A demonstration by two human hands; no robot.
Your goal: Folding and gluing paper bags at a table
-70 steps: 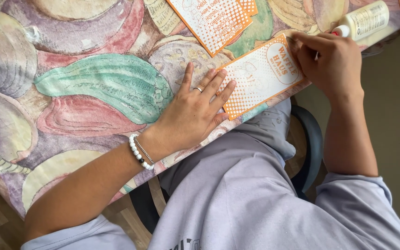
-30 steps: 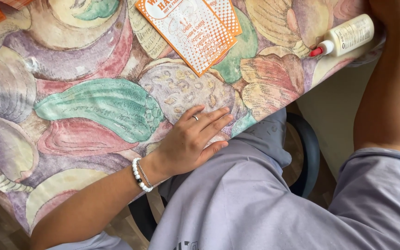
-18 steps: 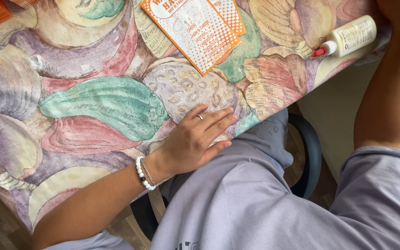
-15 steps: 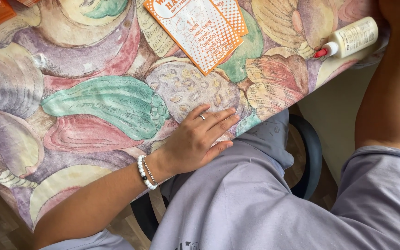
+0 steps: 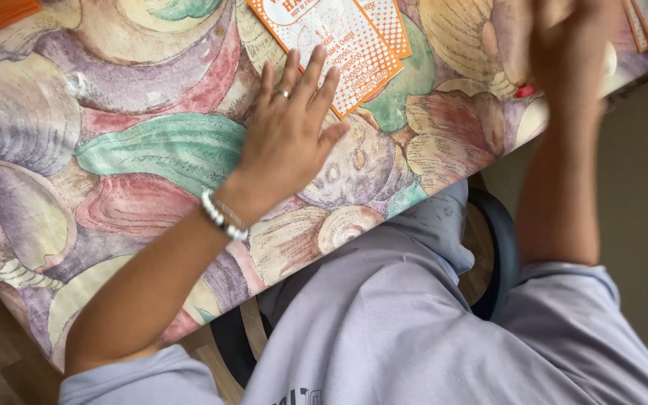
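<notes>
Left hand [image 5: 288, 131] now nearer orange leaflet [image 5: 331, 41]

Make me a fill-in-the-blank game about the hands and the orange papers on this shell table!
1. The left hand lies flat with its fingertips on the ______ paper.
2. A finger of that hand wears a ______.
3. The beaded bracelet sits on the left ______.
4. The right hand looks ______ in the picture, so its grip cannot be made out.

Missing words: orange; ring; wrist; blurred
</notes>
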